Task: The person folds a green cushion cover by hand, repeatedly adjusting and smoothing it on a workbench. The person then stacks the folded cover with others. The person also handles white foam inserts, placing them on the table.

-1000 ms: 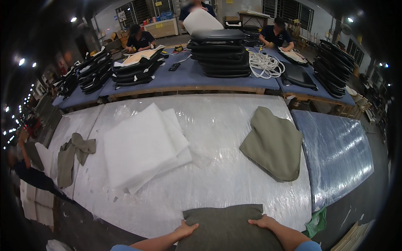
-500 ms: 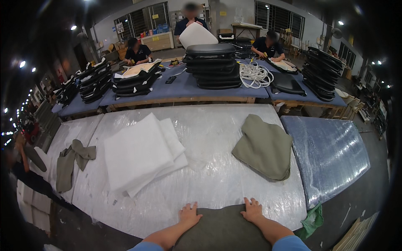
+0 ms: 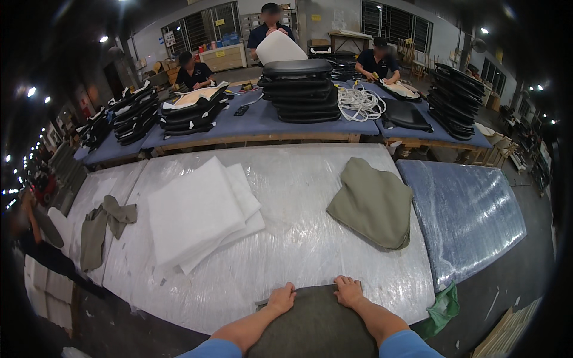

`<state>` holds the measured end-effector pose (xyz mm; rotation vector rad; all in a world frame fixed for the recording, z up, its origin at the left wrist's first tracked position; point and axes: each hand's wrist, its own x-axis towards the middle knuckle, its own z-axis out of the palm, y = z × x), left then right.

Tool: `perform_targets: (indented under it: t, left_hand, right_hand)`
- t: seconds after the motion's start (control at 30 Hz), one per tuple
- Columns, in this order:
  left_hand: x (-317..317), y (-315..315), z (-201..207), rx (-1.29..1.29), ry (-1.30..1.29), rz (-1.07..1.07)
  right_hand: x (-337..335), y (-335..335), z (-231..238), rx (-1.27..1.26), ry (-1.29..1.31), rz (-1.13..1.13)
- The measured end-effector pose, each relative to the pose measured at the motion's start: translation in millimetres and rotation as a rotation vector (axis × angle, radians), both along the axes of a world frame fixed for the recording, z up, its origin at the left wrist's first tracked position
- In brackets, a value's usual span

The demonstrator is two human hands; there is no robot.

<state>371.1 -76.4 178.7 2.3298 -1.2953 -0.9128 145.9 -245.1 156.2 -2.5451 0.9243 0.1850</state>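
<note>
Your two hands are now lying closer together than in the earlier frame: your left hand [image 3: 282, 299] has shifted inward to the right, and your right hand [image 3: 349, 292] inward to the left. Both are touching the far edge of the dark green cloth [image 3: 313, 331], which is lying at the near side of the plastic-wrapped surface [image 3: 295, 238], running toward your body and out of view below. Your fingers are bending at this edge, but I cannot tell whether either grip is pinching the cloth or only pressing it.

As I judge, you are being in the middle of arranging this cloth: its far edge is looking nearly straight, while the lower end is not showing. The white folded sheets [image 3: 194, 209] are lying apart on the left, the folded green cloth [image 3: 373, 203] apart on the right; neither is being handled yet.
</note>
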Motion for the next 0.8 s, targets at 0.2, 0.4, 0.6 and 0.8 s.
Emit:
perform_targets:
  t: [0.2, 0.4, 0.6, 0.8]
  left_hand:
    - [0, -10, 7, 0.045, -0.075, -0.151]
    - [0, -30, 16, 0.098, -0.060, -0.061]
    - [-13, -51, 24, 0.053, -0.177, -0.090]
    - [9, -53, 5, -0.010, -0.074, -0.071]
  right_hand:
    - [40, 18, 10, -0.006, 0.146, 0.029]
    - [72, -10, 20, 0.265, 0.351, 0.110]
    - [64, -30, -5, 0.340, 0.444, 0.086]
    - [86, -21, -9, 0.308, 0.386, -0.120]
